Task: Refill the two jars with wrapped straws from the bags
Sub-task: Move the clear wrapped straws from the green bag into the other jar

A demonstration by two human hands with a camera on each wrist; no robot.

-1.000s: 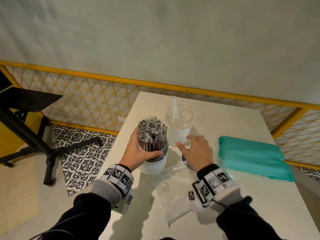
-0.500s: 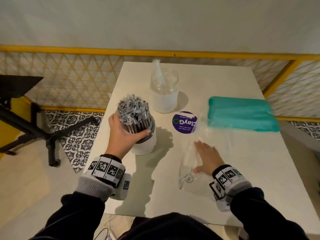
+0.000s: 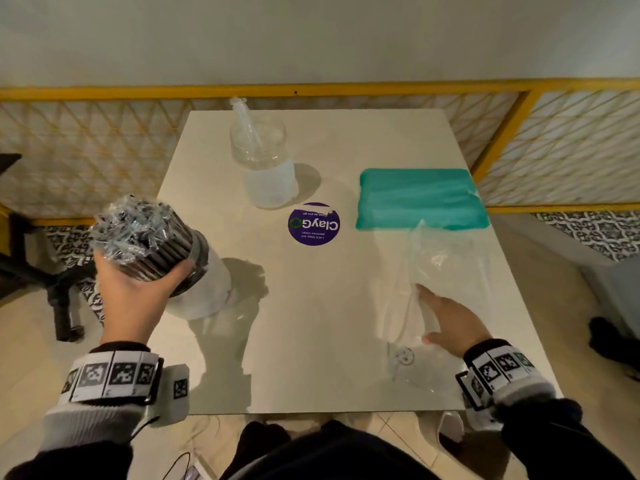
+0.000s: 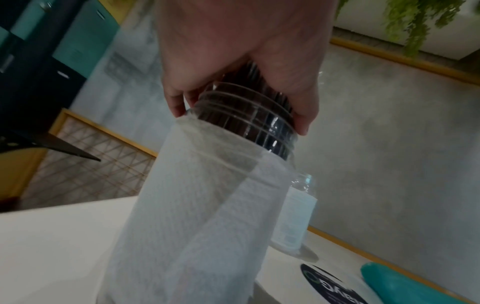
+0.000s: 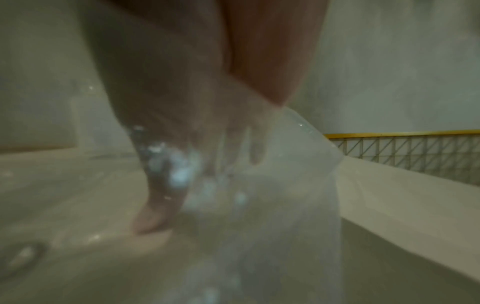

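Note:
My left hand point(image 3: 138, 289) grips a thick bundle of dark wrapped straws point(image 3: 138, 230) standing out of a paper-wrapped jar point(image 3: 204, 289). This jar leans left at the table's left edge. The left wrist view shows my fingers point(image 4: 176, 102) curled round the straws at the jar's threaded neck point(image 4: 246, 123). A second clear jar point(image 3: 266, 168) at the back holds one clear wrapped straw point(image 3: 244, 123). A teal bag of straws point(image 3: 419, 199) lies at the right. My right hand point(image 3: 443, 317) lies with straight fingers on a crumpled clear plastic bag point(image 3: 443, 265), seen blurred in the right wrist view point(image 5: 285, 205).
A round purple sticker point(image 3: 313, 223) sits on the white table point(image 3: 311, 358) between the jars and the teal bag. A yellow mesh railing point(image 3: 311, 91) runs behind the table. A black stand's base point(image 3: 62, 299) is on the floor to the left.
The left hand has carried the full jar left to the table edge and tilted it. The right hand slid the clear bag to the right, uncovering the purple sticker.

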